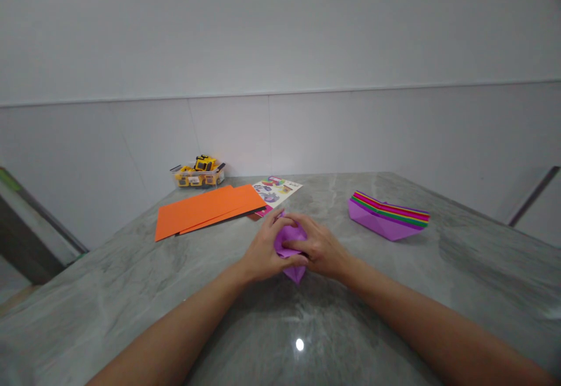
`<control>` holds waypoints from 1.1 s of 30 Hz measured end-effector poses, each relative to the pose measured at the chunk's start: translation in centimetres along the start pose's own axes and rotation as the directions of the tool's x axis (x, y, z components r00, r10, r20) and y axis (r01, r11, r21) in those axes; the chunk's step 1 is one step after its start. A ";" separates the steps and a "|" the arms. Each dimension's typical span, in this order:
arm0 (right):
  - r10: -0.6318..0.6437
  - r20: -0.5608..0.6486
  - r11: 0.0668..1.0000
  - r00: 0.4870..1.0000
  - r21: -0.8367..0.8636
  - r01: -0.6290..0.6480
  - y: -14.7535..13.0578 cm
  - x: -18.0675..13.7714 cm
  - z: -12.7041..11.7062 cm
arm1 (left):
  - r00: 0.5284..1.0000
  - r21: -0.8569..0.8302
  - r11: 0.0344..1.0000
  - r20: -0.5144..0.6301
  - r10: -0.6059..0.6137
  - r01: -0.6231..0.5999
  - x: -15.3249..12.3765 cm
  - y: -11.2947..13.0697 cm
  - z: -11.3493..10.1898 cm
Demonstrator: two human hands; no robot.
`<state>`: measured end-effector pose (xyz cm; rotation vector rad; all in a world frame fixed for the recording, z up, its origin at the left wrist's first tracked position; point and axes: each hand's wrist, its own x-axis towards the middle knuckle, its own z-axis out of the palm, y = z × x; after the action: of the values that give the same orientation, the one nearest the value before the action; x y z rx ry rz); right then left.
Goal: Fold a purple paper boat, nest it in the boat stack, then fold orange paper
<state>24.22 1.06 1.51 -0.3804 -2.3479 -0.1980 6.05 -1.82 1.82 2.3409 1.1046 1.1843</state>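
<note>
A folded purple paper (pixel 290 239) lies at the middle of the grey marble table (pixel 131 292). My left hand (pixel 263 249) grips its left side, fingers curled over the top and thumb pinching along the lower fold. My right hand (pixel 319 246) holds the right side, fingers closed over the paper. A pointed corner of the purple sheet pokes out below both hands. Much of the paper is hidden under my fingers.
Orange sheets (pixel 208 209) lie at the back left over a dark sheet. Beside them is a printed instruction sheet (pixel 277 190). A clear box with yellow toy trucks (pixel 199 174) stands by the wall. A stack of nested coloured paper boats (pixel 388 216) sits at the right.
</note>
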 end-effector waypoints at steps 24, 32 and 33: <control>0.753 0.113 0.290 0.648 0.827 -0.481 -1.9 0.5 0.3 | 0.954 -0.148 0.988 -0.291 -0.078 0.035 -0.1 0.7 0.2; 0.766 0.108 0.358 0.634 0.747 -0.560 -1.0 -0.2 0.9 | 0.958 -0.285 0.947 -0.196 -0.210 0.150 0.7 0.4 0.3; 0.758 0.118 0.360 0.641 0.745 -0.562 -0.9 -0.3 1.0 | 0.958 -0.280 0.949 -0.203 -0.204 0.142 0.7 0.4 0.3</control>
<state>23.49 0.39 0.59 -0.8107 -1.6182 1.0370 6.78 -1.51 2.27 1.9031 1.1218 1.4623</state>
